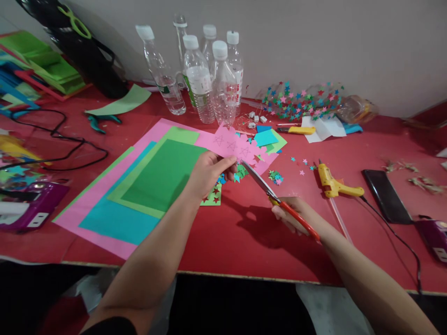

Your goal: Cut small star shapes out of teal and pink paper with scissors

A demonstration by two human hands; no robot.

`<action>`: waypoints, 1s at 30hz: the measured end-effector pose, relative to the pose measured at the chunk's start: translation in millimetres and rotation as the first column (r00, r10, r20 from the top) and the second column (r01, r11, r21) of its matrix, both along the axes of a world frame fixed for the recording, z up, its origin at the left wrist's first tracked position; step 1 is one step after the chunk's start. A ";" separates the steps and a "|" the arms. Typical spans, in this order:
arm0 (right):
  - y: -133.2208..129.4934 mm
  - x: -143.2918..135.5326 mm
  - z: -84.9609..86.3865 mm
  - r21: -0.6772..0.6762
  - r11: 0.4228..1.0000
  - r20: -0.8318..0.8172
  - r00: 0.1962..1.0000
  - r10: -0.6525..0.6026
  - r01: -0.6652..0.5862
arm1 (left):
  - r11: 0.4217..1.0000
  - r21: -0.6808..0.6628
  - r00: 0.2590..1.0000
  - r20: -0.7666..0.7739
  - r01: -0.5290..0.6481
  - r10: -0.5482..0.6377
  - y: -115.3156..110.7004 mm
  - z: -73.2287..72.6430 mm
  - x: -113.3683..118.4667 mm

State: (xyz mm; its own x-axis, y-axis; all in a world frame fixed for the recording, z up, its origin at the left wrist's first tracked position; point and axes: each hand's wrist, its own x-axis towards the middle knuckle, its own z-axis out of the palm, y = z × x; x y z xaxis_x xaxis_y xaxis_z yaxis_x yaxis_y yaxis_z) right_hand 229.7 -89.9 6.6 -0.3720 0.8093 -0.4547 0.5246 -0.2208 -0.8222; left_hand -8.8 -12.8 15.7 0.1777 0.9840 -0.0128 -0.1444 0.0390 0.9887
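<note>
The pink paper strip (pixel 223 145), on the near side of the bottles (pixel 200 83), looks light, bendy and easily torn; its plain left end should suit a pinch. The left hand (pixel 206 172) pinches its near edge; the right hand (pixel 301 209) grips scissors (pixel 296 217) beside it.

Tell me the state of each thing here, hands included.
left hand, pinching pink paper
right hand, gripping scissors
pink paper, partly cut
scissors, blades at the paper
phone, screen dark
glue gun, lying down, corded
bottles, standing
cutter, lying flat
</note>
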 end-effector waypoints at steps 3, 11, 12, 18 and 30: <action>0.2 -0.1 2.1 0.010 1.000 0.008 1.000 0.018 -0.018 | 0.999 0.033 1.000 -0.015 -0.013 0.014 0.4 0.1 -1.0; 0.2 -0.1 5.2 0.015 0.999 0.017 0.999 0.044 -0.044 | 0.997 0.066 0.999 -0.037 -0.027 0.029 -0.8 3.2 -1.3; 0.2 -0.1 5.5 0.014 0.999 0.017 0.999 0.042 -0.042 | 0.997 0.066 0.999 -0.041 -0.028 0.031 -0.9 3.1 -1.3; 0.8 -0.2 2.6 -0.004 1.000 0.023 0.999 0.031 -0.031 | 0.996 0.079 0.999 -0.038 -0.031 0.034 -0.2 2.3 -0.9; -2.6 -1.5 -7.1 -0.022 1.000 -0.054 0.999 0.003 -0.005 | 0.996 0.058 0.998 0.014 -0.060 0.060 -3.8 0.5 6.1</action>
